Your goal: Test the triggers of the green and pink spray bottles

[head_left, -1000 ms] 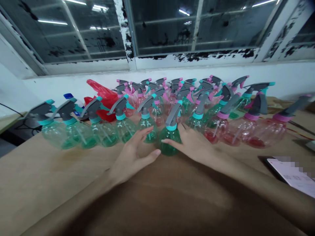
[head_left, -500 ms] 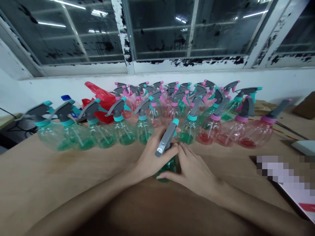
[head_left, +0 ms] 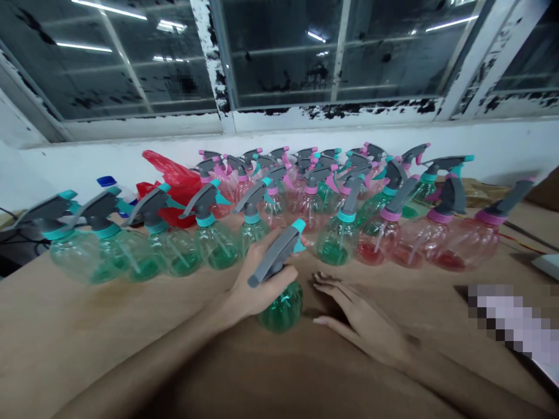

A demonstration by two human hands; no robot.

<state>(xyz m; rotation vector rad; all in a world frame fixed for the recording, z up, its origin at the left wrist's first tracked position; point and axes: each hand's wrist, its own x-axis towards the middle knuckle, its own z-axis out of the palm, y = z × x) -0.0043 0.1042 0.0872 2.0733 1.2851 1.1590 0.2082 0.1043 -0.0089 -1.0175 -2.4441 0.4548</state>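
We record, left to right along the counter: a row of green bottles, a blue-capped bottle behind them, and a red bag behind the row. Nearer us than the row stands a spray bottle, its green body upright and its grey trigger head slanting, with the teal end up and to the right. We cannot tell whether its base bears on the counter. The left hand is closed around the bottle's neck. The right hand lies open, palm down, fingers slightly spread, just beside the bottle and not touching it. Further right stand pink bottles and a pixelated sheet.
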